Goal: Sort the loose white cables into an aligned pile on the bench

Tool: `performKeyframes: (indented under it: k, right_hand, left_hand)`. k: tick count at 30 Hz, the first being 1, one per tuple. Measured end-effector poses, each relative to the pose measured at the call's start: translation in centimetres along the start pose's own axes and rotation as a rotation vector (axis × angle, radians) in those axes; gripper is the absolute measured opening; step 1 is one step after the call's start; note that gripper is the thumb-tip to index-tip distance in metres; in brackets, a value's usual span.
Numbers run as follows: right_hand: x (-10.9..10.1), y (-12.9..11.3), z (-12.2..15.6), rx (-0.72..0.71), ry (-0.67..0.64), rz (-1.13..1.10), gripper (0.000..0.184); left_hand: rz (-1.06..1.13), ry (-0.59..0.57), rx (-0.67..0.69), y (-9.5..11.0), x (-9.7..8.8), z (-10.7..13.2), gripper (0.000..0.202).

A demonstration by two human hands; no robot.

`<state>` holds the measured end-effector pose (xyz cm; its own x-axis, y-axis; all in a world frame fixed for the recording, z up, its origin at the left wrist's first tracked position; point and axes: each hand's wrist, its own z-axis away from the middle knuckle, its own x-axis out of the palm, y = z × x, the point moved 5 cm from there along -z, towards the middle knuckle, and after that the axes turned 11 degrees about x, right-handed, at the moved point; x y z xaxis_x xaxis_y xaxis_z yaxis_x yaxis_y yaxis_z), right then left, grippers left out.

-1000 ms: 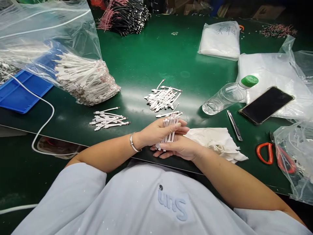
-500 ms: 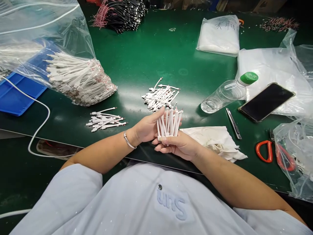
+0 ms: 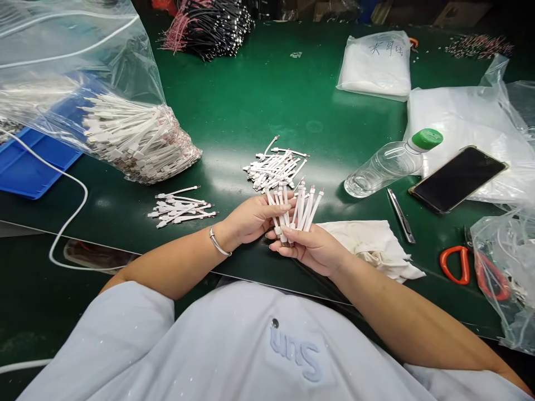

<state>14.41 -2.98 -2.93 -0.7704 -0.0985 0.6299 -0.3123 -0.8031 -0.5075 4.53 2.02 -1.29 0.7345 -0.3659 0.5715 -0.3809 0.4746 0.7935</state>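
Observation:
Between my hands, close to the table's front edge, is a fanned bunch of short white cables (image 3: 308, 207) with small connectors at their ends. My left hand (image 3: 256, 218) closes on the left part of the bunch, its thumb lying across the cables. The lower ends are pinched by my right hand (image 3: 311, 248), while the upper ends spread upward and to the right. Just beyond my fingers lies a loose pile of the same white cables (image 3: 273, 169). A smaller pile of white cables (image 3: 181, 206) rests to the left of my left wrist.
A clear bag of white cables (image 3: 137, 139) leans by a blue tray (image 3: 37, 167) at left. On the right are a bottle (image 3: 382, 167), a phone (image 3: 460, 178), a utility knife (image 3: 400, 216), scissors (image 3: 455, 264) and a white cloth (image 3: 371, 239). Black cables (image 3: 213, 28) lie at the back.
The bunch has spread apart, its right-hand cables tilting further right. My left thumb has come down over the left cables, and my right hand has shifted slightly right.

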Motion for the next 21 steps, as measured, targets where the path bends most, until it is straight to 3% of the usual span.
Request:
performKeyframes:
  k: [4, 11, 15, 21]
  right_hand:
    - [0.0, -0.2, 0.1, 0.0, -0.012, -0.023, 0.027]
    - [0.0, -0.5, 0.3, 0.013, -0.073, -0.012, 0.027]
    - [0.1, 0.0, 0.1, 0.064, -0.106, 0.035, 0.03]
    - [0.7, 0.8, 0.2, 0.132, -0.181, 0.105, 0.038]
  left_hand:
    - [0.044, 0.053, 0.011, 0.2, -0.3, 0.0, 0.033]
    - [0.001, -0.061, 0.018, 1.1, 0.2, 0.0, 0.037]
    - [-0.084, -0.13, -0.022, 0.4, 0.5, -0.2, 0.037]
    - [-0.059, -0.034, -0.035, -0.6, 0.0, -0.3, 0.03]
